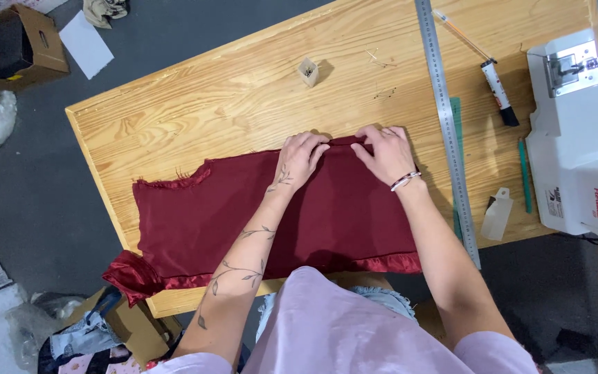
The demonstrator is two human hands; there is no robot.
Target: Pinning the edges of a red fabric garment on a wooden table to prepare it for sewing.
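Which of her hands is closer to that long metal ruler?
The right hand. It presses the dark red fabric just beside the metal ruler, while the left hand rests on the fabric farther from it, on the right hand's other side.

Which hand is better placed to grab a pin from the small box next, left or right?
Left, probably. The left hand rests on the dark red fabric almost directly below the small pin box, with bare table between. The right hand sits further to the side, pinching the fabric's folded top edge.

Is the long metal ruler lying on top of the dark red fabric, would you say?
No, the metal ruler lies on the bare wooden table, to the right of the dark red fabric and clear of its edge.
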